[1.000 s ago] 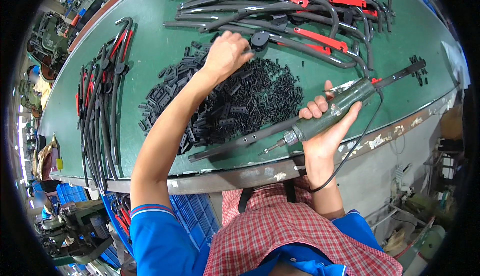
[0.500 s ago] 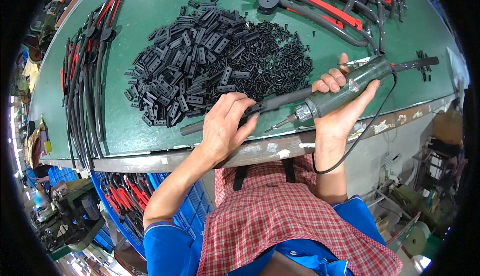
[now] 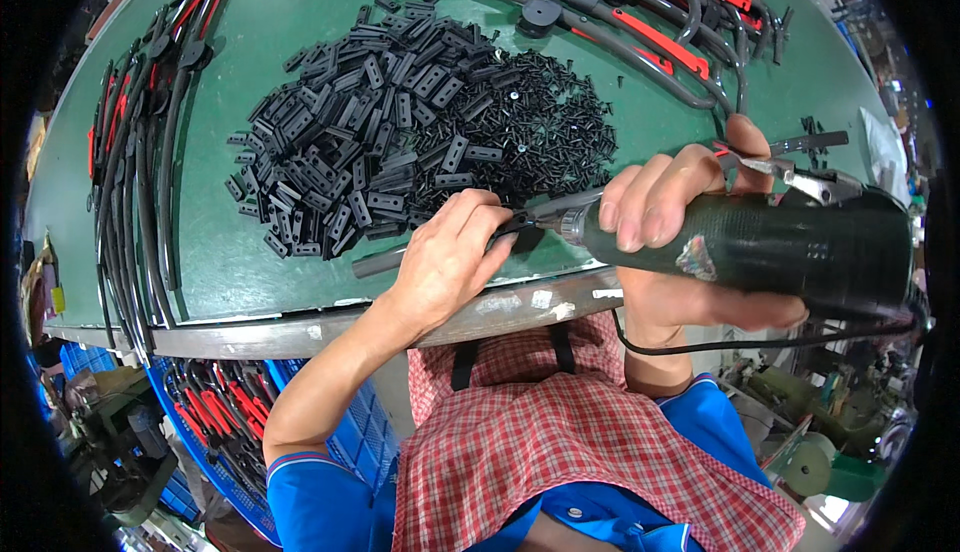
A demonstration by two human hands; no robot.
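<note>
My left hand (image 3: 450,252) is closed around a dark grey tube (image 3: 376,265) that lies along the table's near edge. Its fingers also hold a small black two-hole block (image 3: 518,220) against the tube. My right hand (image 3: 655,202) grips a dark green power screwdriver (image 3: 800,242) with a metal lever on its side. The screwdriver lies nearly level, its tip pointing left at the block beside my left fingertips. Whether the bit sits in a screw is too small to make out.
Beyond my hands lie a heap of black blocks (image 3: 340,142) and a pile of dark screws (image 3: 560,117). Bent tubes with red parts (image 3: 660,42) lie at the back right, others (image 3: 150,152) at left. A blue crate (image 3: 365,422) stands below the table. A cord (image 3: 720,347) trails from the screwdriver.
The screwdriver has swung from slanting down-left to nearly level and come closer to view; its tip has reached the block. My left hand stays on the tube.
</note>
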